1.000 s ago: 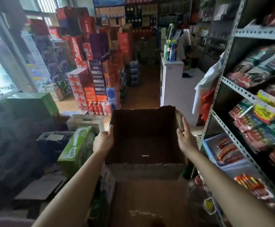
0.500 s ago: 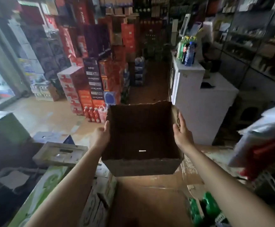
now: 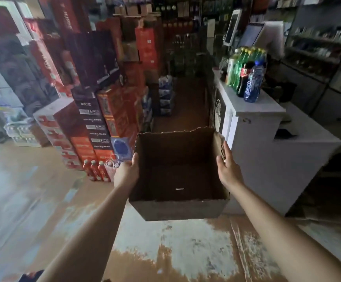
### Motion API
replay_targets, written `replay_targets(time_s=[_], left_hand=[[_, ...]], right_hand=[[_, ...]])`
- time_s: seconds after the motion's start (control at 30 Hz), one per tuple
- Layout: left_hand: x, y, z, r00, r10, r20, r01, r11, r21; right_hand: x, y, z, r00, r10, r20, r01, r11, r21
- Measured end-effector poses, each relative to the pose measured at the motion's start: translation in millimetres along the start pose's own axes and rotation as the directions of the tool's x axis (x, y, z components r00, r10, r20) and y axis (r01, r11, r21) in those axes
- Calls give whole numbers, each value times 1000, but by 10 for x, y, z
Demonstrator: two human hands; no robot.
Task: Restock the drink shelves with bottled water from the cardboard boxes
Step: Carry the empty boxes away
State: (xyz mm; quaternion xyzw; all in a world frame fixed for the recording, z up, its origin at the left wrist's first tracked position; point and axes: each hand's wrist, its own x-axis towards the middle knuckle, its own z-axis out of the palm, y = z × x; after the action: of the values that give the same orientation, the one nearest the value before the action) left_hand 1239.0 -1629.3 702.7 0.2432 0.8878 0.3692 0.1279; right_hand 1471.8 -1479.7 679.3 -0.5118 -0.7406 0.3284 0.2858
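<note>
The shop floor (image 3: 33,200) now fills most of the view, worn and patchy, where a second ago a metal snack shelf stood close on the right and green-wrapped packs lay low on the left; the person has turned away from both and faces down the aisle. On the left rise the stacked cartons (image 3: 96,110), red and black, too many and too blurred to count. On the right stands the white bench (image 3: 267,127), with a cluster of drink bottles (image 3: 247,74) on top: one blue water bottle and one dark cola bottle can be told, plus several green ones I cannot count exactly. One cardboard box (image 3: 177,176) is held out over the floor, open-topped and empty, with no bottled water inside. The left hand (image 3: 127,171) grips its left wall, thumb over the rim. The right hand (image 3: 226,167) presses flat against the right wall, fingers straight and pointing forward. Both held it the same way half a second ago, so only the heading has changed. Judged from that, this box is spent and is probably being carried off, with a full one to fetch afterwards. By the foot of the cartons stand three red-labelled bottles (image 3: 95,169), with a few clear-capped ones beside them.
</note>
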Motion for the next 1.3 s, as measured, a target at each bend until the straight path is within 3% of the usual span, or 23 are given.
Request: replay_targets(time_s=[0.4,0.53,0.8,1.3], left_hand=[[2989,1039,1120,998,-63,-3,63,998,20],[4015,1407,1409,997,-82,-8,82,995,50],[6273,1848,2196,997,-76,9,76,997,21],[10094,3167,3585,993,-23,118,11,995,102]], right_hand=[[3451,-71,846,997,-62,53,55,991,122],[4536,-215,1149,998,-34,57,32,999,27],[6688,-357,1953,996,-73,58,70,997,43],[10585,-550,2973,996,65,64,-62,997,-40]])
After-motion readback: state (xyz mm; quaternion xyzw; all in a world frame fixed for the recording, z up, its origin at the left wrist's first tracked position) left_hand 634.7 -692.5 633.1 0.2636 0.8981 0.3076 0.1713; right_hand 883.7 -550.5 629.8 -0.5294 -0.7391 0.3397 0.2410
